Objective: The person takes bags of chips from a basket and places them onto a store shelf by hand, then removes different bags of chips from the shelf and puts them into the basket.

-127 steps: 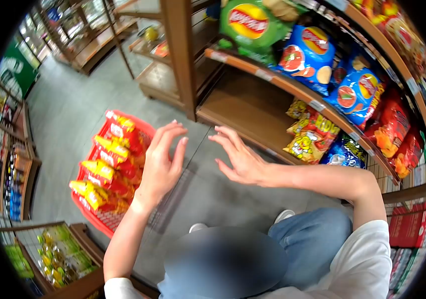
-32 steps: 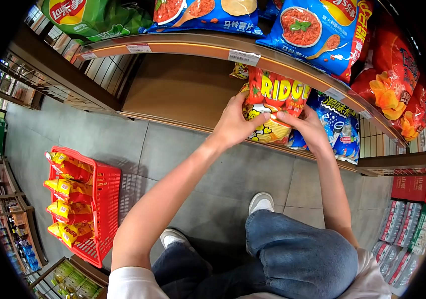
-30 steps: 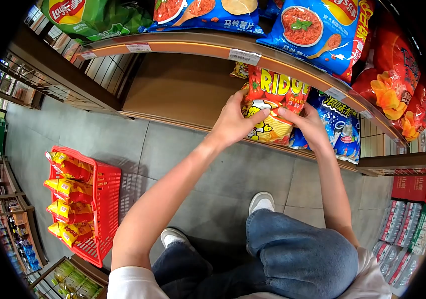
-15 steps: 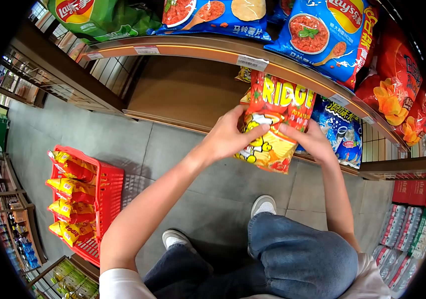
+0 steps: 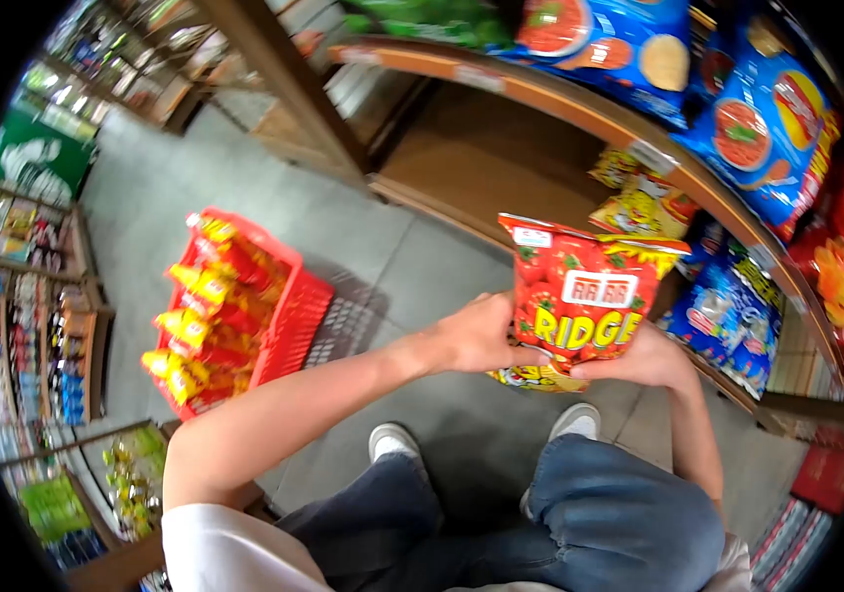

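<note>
A red and yellow chip bag [image 5: 585, 296] marked RIDGE is held up in front of the shelf, its printed front facing me. My left hand [image 5: 486, 335] grips its left side and my right hand [image 5: 639, 357] its lower right side; the bag hides some of the fingers. To the left on the floor, a red basket [image 5: 296, 321] contains several red and yellow bags [image 5: 207, 331] standing in a row.
The lower shelf [image 5: 481, 148] carries yellow bags [image 5: 639, 202] and blue bags [image 5: 728, 316] at its right. Large blue bags [image 5: 763, 128] lie on the shelf above. Other racks [image 5: 37, 316] line the far left. My shoes [image 5: 575, 422] are on the grey floor.
Both hands have drawn the chip bag off the lower shelf towards me and tilted it up. The view has turned left, so the basket appears further right.
</note>
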Demonstrator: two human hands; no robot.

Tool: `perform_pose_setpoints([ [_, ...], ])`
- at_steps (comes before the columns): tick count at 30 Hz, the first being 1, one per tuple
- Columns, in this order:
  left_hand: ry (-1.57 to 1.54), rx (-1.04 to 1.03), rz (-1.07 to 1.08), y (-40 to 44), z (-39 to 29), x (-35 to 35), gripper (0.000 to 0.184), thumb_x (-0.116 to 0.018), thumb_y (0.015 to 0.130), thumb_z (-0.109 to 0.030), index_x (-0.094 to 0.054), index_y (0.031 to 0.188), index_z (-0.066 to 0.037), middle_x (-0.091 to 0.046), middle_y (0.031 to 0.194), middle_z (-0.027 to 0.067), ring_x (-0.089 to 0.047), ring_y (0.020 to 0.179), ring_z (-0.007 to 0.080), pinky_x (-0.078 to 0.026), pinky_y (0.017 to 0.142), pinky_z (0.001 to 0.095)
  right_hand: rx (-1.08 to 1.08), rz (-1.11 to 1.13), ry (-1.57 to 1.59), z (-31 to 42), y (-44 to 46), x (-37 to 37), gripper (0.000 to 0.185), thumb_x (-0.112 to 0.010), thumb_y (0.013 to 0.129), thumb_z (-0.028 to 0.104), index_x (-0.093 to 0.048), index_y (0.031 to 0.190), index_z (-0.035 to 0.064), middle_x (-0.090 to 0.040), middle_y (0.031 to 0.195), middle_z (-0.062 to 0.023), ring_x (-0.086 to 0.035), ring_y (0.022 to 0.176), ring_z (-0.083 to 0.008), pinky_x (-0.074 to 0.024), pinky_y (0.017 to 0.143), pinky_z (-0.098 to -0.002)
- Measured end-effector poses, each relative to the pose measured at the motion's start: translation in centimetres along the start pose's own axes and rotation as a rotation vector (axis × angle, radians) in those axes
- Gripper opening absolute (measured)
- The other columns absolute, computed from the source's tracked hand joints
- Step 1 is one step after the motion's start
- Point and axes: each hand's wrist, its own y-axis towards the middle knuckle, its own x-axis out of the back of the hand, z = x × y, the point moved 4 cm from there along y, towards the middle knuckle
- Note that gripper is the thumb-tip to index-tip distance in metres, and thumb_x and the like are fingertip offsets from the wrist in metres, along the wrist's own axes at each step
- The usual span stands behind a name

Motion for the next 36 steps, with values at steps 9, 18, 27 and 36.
perform_pose_setpoints([
  [9, -0.049, -0.211, -0.418, -7.7, 0.6, 4.9, 0.052, -0.078, 0.073, -0.015, -0.058, 0.118, -0.001, -0.064, 0.116, 0.0185, -0.061, 0.110, 0.0322, -0.051, 0.092, 0.0405, 0.082, -0.096, -0.100, 6.8, 3.8, -3.4, 0.056, -0.088, 0.063, 0.008, -0.063, 0.112, 0.0007, -0.069, 0.106, -0.0066, -0.065, 0.097, -0.0142, -0.0534, 0.086, -0.0323],
  [18, -0.047, -0.385, -0.712, -18.8, -0.2, 10.7, 0.050, -0.079, 0.074, -0.022, -0.062, 0.117, -0.004, -0.062, 0.110, 0.0224, -0.058, 0.108, 0.0355, -0.046, 0.094, 0.0407, 0.219, 0.005, -0.105, 16.8, 7.0, -9.3, 0.056, -0.082, 0.069, -0.001, -0.057, 0.119, -0.0004, -0.066, 0.112, -0.0091, -0.064, 0.102, -0.0174, -0.0539, 0.088, -0.0335],
  [27, 0.236, -0.132, -1.085, -31.9, 0.7, 13.3, 0.044, -0.076, 0.076, -0.003, -0.060, 0.117, 0.001, -0.067, 0.113, 0.0110, -0.064, 0.103, 0.0197, -0.052, 0.090, 0.0335, 0.482, 0.302, -0.179, 28.2, 13.5, -18.4, 0.057, -0.082, 0.071, 0.004, -0.055, 0.121, 0.0021, -0.067, 0.112, -0.0093, -0.061, 0.108, -0.0153, -0.0524, 0.091, -0.0336],
  [36, 0.046, -0.101, -1.362, -32.8, 10.0, 10.1, 0.044, -0.076, 0.076, -0.001, -0.059, 0.116, 0.004, -0.068, 0.110, 0.0131, -0.068, 0.098, 0.0207, -0.058, 0.082, 0.0350, 0.733, 0.456, -0.523, 25.9, 21.2, -24.5, 0.048, -0.080, 0.071, 0.007, -0.060, 0.115, 0.0038, -0.068, 0.110, -0.0125, -0.065, 0.102, -0.0269, -0.0511, 0.091, -0.0376],
])
